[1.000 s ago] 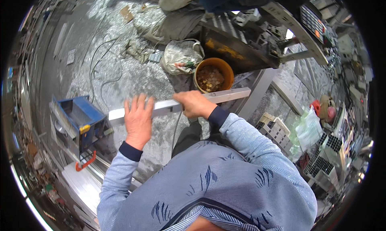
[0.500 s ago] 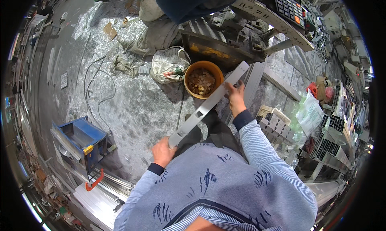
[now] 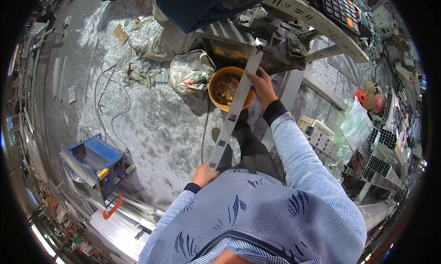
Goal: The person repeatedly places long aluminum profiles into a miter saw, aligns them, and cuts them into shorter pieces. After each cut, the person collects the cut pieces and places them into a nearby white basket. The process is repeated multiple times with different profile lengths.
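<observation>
Both my hands hold a long silver metal profile with several rectangular cut-outs along its face. My left hand is closed round its near end, close to my waist. Farther up, my right hand grips the right edge toward the far end. The profile slants away from me, and its far end reaches the machine bench. Below it, a round orange bucket stands on the floor, holding many small pale and yellowish pieces; the profile hides part of its right side.
Left of the bucket sits a white woven sack. A blue metal-framed unit with an orange-red handle stands at the left, near a cable. At right are a white crate, plastic wrap and stacked profiles. A keypad panel is upper right.
The profile has swung steeper, its far end moving left and away from me onto the bench area. My right hand went forward with it; my left hand shifted slightly right.
</observation>
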Action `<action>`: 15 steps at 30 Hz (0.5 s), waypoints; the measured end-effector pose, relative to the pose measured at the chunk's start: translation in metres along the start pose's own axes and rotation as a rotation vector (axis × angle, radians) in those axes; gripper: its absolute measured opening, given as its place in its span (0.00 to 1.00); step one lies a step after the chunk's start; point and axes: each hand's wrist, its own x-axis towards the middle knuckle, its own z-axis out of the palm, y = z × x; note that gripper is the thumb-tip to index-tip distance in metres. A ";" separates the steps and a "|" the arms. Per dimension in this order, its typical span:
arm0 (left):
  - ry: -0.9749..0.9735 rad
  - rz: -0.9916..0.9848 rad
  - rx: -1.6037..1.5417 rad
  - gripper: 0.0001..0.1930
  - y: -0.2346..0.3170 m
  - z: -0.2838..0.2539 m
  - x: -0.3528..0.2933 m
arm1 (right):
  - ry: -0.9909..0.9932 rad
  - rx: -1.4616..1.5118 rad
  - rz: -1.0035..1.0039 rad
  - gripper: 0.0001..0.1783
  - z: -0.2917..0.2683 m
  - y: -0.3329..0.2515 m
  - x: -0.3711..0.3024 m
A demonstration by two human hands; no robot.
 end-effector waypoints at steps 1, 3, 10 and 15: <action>0.007 0.011 -0.048 0.24 0.000 0.007 0.005 | 0.001 -0.018 0.014 0.26 0.000 -0.003 0.004; 0.021 0.025 -0.158 0.24 0.000 0.019 0.012 | 0.014 -0.024 -0.038 0.25 0.001 -0.008 0.011; 0.078 0.051 -0.108 0.22 0.004 0.034 0.022 | 0.009 -0.158 -0.242 0.24 -0.003 -0.009 0.025; 0.126 0.023 -0.094 0.20 0.019 0.035 0.011 | 0.033 -0.378 -0.351 0.22 -0.007 -0.004 0.040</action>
